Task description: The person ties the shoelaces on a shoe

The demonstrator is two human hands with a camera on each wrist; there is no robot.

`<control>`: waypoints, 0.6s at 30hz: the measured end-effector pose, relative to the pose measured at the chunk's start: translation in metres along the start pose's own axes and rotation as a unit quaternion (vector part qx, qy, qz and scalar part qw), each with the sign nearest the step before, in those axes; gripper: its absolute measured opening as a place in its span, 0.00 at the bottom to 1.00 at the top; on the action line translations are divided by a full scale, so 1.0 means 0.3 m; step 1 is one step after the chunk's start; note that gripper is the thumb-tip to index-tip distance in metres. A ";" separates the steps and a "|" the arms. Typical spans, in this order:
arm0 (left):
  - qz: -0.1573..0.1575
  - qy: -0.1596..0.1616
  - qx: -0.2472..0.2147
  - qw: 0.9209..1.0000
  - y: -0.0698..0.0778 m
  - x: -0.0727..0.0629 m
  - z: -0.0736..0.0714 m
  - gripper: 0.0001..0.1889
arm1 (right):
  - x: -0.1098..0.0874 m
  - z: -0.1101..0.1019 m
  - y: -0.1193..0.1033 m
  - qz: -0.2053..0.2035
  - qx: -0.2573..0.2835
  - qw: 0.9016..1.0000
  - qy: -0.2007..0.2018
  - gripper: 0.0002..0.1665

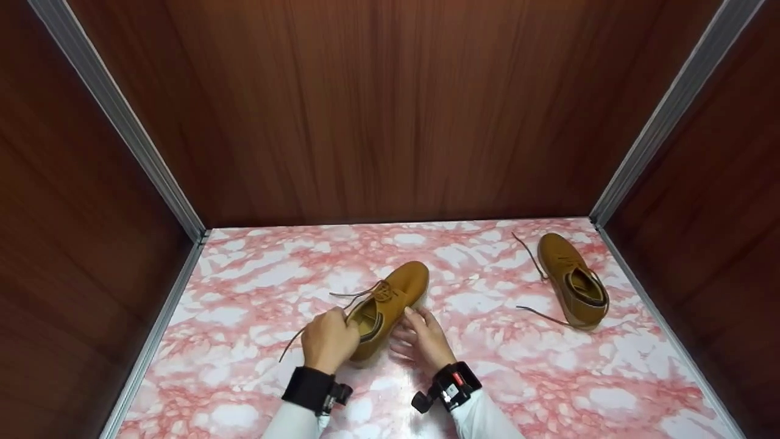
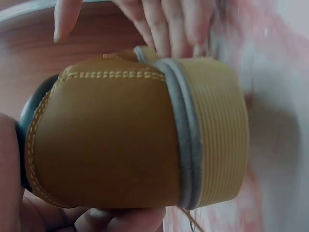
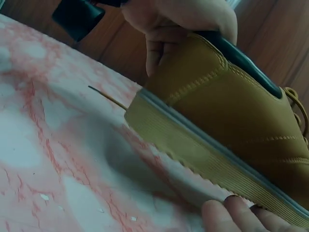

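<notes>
A tan lace-up shoe [image 1: 399, 292] is held toe-forward in the middle, its laces loose on the left. My left hand [image 1: 329, 340] grips its ankle opening, thumb inside the collar. In the right wrist view the heel [image 3: 178, 67] is up off the surface, with a shadow beneath the ribbed sole [image 3: 183, 152]. My right hand [image 1: 423, 338] is beside the shoe's right side, fingers [image 3: 236, 212] extended near the sole. In the left wrist view its thumb stands apart from the upper; whether the fingertips touch is hard to tell.
A second tan shoe [image 1: 570, 277] stands at the right, toe away, with its laces trailing left. The red-and-white marbled tabletop [image 1: 262, 262] is bounded by brown wood-grain panels [image 1: 390, 110] at the back and both sides, with metal corner posts [image 1: 140, 140].
</notes>
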State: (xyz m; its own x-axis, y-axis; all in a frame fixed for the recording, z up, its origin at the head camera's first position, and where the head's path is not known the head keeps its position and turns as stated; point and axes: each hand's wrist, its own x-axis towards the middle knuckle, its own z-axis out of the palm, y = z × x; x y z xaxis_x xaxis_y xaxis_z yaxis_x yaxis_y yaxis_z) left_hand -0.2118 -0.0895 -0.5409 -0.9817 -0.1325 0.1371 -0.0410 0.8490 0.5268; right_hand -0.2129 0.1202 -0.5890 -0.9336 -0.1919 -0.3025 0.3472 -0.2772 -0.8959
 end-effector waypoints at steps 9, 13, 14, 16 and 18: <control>0.048 0.045 0.005 0.998 0.065 -0.051 0.046 0.13 | 0.019 0.001 -0.023 -0.060 -0.071 0.995 0.036 0.61; 0.079 0.055 -0.002 0.995 0.080 -0.066 0.061 0.14 | 0.041 -0.010 -0.028 -0.120 -0.110 0.986 0.034 0.53; 0.084 0.055 -0.003 0.995 0.082 -0.070 0.065 0.15 | 0.043 -0.014 -0.028 -0.125 -0.119 0.984 0.036 0.51; 0.089 0.053 -0.007 0.995 0.082 -0.077 0.075 0.15 | 0.045 -0.022 -0.031 -0.131 -0.131 0.982 0.041 0.51; 0.091 0.042 -0.021 0.995 0.079 -0.082 0.083 0.15 | 0.043 -0.034 -0.036 -0.132 -0.138 0.980 0.047 0.53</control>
State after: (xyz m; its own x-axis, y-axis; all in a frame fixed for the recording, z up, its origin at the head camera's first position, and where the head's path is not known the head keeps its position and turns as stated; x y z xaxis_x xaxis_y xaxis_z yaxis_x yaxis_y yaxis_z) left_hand -0.1932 -0.0534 -0.5526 -0.9528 -0.0226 0.3029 0.1457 0.8409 0.5212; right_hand -0.2295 0.1303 -0.5866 -0.9964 -0.0556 -0.0645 0.0666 -0.0368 -0.9971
